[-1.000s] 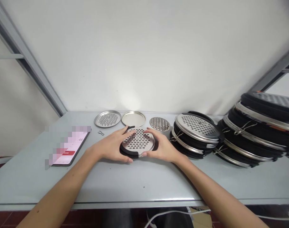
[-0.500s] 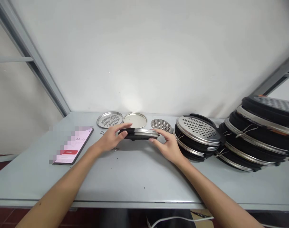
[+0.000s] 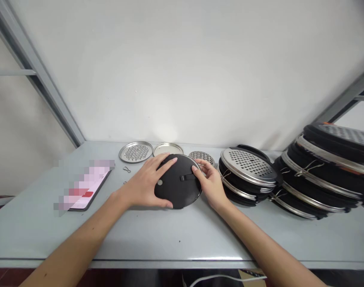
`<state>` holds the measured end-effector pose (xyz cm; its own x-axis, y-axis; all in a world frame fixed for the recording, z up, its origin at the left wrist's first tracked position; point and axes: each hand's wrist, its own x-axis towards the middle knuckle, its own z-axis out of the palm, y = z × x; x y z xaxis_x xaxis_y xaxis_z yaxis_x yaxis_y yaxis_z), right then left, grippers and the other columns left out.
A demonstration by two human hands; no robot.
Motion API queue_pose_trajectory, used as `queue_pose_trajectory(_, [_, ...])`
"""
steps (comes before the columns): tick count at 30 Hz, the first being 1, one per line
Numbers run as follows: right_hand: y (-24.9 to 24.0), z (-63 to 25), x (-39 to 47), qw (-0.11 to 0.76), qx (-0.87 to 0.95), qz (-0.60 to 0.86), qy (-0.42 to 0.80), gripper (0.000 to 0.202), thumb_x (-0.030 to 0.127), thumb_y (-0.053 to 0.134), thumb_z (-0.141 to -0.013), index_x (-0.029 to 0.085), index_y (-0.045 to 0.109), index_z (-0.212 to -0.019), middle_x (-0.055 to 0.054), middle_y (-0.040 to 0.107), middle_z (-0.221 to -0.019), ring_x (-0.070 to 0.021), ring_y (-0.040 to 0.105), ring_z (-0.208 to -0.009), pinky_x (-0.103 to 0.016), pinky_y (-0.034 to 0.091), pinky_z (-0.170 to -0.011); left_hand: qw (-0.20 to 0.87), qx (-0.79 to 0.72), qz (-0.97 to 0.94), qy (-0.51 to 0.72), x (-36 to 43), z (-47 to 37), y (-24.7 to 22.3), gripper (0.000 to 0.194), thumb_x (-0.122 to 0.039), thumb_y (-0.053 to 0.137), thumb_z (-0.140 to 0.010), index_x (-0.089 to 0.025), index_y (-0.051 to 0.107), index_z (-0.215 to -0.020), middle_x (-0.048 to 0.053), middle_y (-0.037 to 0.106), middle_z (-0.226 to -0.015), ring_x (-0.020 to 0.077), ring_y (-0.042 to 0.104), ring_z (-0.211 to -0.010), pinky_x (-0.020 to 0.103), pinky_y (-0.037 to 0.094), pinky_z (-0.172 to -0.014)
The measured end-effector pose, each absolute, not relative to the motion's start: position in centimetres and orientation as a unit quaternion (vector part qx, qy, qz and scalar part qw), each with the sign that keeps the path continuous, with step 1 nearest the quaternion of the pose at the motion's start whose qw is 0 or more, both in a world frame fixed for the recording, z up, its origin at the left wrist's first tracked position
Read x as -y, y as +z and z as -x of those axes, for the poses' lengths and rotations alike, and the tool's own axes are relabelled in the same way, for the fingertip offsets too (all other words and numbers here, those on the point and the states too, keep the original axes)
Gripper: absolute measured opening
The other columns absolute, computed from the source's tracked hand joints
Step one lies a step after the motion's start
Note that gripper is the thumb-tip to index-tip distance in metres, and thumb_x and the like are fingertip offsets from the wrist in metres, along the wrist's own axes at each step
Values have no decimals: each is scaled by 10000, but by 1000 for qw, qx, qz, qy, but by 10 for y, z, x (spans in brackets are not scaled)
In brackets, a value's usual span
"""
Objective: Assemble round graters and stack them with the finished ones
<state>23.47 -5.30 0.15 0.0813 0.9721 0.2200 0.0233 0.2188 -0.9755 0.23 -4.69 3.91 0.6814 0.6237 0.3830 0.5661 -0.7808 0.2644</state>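
Between my hands is a round black grater holder (image 3: 177,191), its dark face with a small clip and a pale round spot tilted toward me. My left hand (image 3: 144,181) grips its left edge, fingers along the top and thumb at the lower rim. On the right edge, my right hand (image 3: 211,182) pinches it, thumb on the face near the clip. Behind it lie a fine grater disc (image 3: 136,152), a plain shiny disc (image 3: 168,148) partly covered, and a coarse grater disc (image 3: 201,157). A small wire clip (image 3: 127,169) rests left of my left hand.
To the right stand a short stack of round graters (image 3: 249,169) and a taller, leaning stack (image 3: 322,179), both with wire clips on their sides. A phone (image 3: 90,185) lies at the left of the grey table (image 3: 158,239). A white wall rises behind.
The grater holder has turned from edge-on to showing its black face. My left hand has spread over its left side, and my right thumb has shifted onto the face.
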Motion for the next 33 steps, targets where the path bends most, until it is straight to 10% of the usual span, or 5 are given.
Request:
queue_pose_trajectory(13, [-15,-237,47,399,692,570,195,350,475,489,-890,175,656,-952,-132,608,-1100,-281,552,-1105,-471,399,-1017,235,-367,-894,106,45,0,29,1078,-686,710,-629,-333,193,-1506,67,188,-1579,370,259,-1402,515,335,-1099])
queue_pose_trajectory(33, [1,-256,57,303,838,435,132,462,443,504,-905,184,533,-1286,-142,507,-1346,-295,438,-1285,-496,369,-1084,177,-403,-885,151,28,14,26,970,-664,713,-648,-269,352,-1457,115,347,-1509,369,327,-1366,526,302,-1115])
